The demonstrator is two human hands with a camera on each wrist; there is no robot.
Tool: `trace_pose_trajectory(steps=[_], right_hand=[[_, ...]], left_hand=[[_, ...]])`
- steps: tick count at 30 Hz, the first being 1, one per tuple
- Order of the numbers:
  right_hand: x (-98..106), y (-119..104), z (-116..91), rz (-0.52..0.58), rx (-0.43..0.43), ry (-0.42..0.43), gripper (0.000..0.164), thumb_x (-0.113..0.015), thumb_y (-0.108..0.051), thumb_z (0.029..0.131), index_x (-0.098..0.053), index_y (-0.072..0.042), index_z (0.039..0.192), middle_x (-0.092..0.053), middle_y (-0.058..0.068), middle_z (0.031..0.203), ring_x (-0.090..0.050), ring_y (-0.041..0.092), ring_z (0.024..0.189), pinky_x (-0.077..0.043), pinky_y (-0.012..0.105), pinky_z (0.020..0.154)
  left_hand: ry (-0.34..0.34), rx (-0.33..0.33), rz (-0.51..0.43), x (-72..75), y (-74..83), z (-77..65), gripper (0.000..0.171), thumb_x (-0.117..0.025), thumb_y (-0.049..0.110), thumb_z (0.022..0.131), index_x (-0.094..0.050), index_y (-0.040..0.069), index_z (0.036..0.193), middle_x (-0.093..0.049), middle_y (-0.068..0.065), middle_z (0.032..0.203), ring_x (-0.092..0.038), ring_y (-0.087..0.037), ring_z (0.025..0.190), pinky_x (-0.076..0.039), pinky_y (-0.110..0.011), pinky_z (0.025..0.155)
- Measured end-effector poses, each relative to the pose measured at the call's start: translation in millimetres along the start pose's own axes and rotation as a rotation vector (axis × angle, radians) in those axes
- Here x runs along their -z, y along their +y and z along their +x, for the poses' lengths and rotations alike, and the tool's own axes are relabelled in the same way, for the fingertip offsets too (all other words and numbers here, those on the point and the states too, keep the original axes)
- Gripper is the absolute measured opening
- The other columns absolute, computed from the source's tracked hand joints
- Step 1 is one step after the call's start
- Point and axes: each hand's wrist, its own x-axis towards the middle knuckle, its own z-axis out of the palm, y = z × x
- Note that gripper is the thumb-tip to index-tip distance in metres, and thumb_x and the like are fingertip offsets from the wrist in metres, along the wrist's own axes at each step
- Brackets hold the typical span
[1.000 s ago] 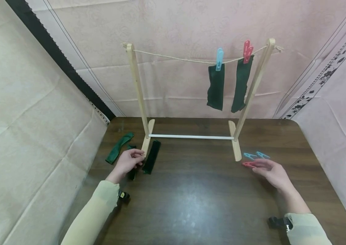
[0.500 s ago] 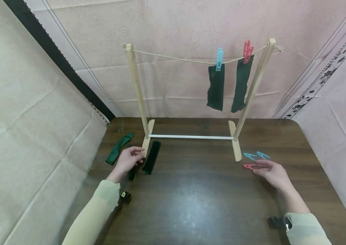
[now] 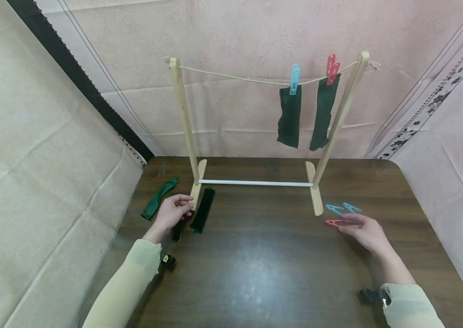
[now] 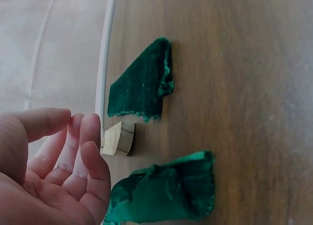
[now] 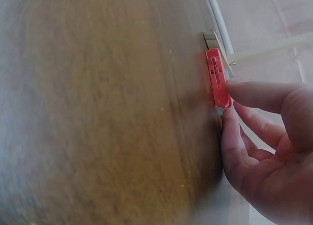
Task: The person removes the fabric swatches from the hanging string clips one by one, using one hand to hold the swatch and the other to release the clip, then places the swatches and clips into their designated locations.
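Note:
My left hand (image 3: 171, 213) hovers over the dark green cloth strips, its fingers loosely bent and holding nothing. One strip (image 3: 203, 211) lies right of it, another (image 3: 159, 198) to its left, and a third (image 3: 177, 231) is partly hidden beneath the hand. In the left wrist view, two green strips (image 4: 142, 83) lie either side of a wooden foot. On the right, my right hand (image 3: 364, 231) pinches the handle end of a red clothespin (image 5: 215, 78) between thumb and fingers, low at the table. Two blue clothespins (image 3: 343, 208) lie just beyond it.
A wooden drying frame (image 3: 317, 196) with a rope line (image 3: 231, 78) stands at the back. From the line hang two green cloths (image 3: 290, 117), one under a blue clothespin (image 3: 295, 78), one under a red clothespin (image 3: 332, 69). Pale fabric walls surround the brown table (image 3: 256, 259).
My left hand has shifted slightly up and away from the cloth beneath it. The red clothespin has moved slightly toward me by my right hand; the hanging cloths look the same.

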Motion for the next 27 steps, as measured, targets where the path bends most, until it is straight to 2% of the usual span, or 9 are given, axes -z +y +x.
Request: trace_pose_trajectory(steps=[6, 9, 16, 22, 27], right_hand=[[2.6, -1.6, -1.3, 0.020, 0.004, -0.007, 0.062, -0.077, -0.039, 0.101, -0.061, 0.003, 0.145, -0.067, 0.027, 0.137, -0.066, 0.046, 0.122, -0.051, 0.055, 0.097], [4.7, -2.9, -2.2, 0.023, 0.013, -0.007, 0.062, -0.077, -0.038, 0.101, -0.061, 0.003, 0.145, -0.066, 0.027, 0.140, -0.066, 0.045, 0.123, -0.051, 0.050, 0.096], [9.2, -5.5, -1.9, 0.012, 0.035, 0.009, 0.059, -0.077, -0.036, 0.101, -0.062, 0.002, 0.144, -0.066, 0.025, 0.141, -0.068, 0.038, 0.121, -0.051, 0.034, 0.089], [13.3, -11.8, -0.6, 0.025, 0.052, 0.002, 0.062, -0.075, -0.038, 0.103, -0.059, 0.002, 0.147, -0.063, 0.026, 0.144, -0.064, 0.043, 0.126, -0.050, 0.034, 0.091], [17.5, -18.7, -0.3, 0.029, 0.067, 0.006, 0.060, -0.074, -0.035, 0.104, -0.057, 0.003, 0.148, -0.063, 0.026, 0.145, -0.061, 0.046, 0.130, -0.051, 0.038, 0.094]], left_hand=[[0.002, -0.008, -0.003, 0.8, 2.8, 1.2, 0.029, -0.070, 0.013, 0.105, -0.071, 0.000, 0.130, -0.074, -0.021, 0.112, -0.074, -0.034, 0.089, -0.057, -0.036, 0.070], [0.002, -0.008, -0.007, 0.8, 4.1, 1.6, 0.030, -0.070, 0.015, 0.105, -0.070, 0.000, 0.130, -0.074, -0.020, 0.112, -0.074, -0.037, 0.091, -0.058, -0.037, 0.071], [0.007, -0.018, -0.017, 0.0, 6.4, 4.1, 0.029, -0.070, 0.015, 0.105, -0.071, 0.000, 0.130, -0.074, -0.020, 0.110, -0.074, -0.033, 0.088, -0.058, -0.040, 0.073], [0.013, -0.017, -0.041, -1.7, 11.1, 6.4, 0.030, -0.069, 0.014, 0.105, -0.070, -0.002, 0.131, -0.074, -0.022, 0.111, -0.073, -0.028, 0.085, -0.059, -0.042, 0.073], [0.011, -0.024, -0.069, -3.7, 15.5, 8.4, 0.029, -0.071, 0.016, 0.105, -0.071, 0.000, 0.129, -0.073, -0.021, 0.108, -0.073, -0.033, 0.086, -0.060, -0.044, 0.074]])
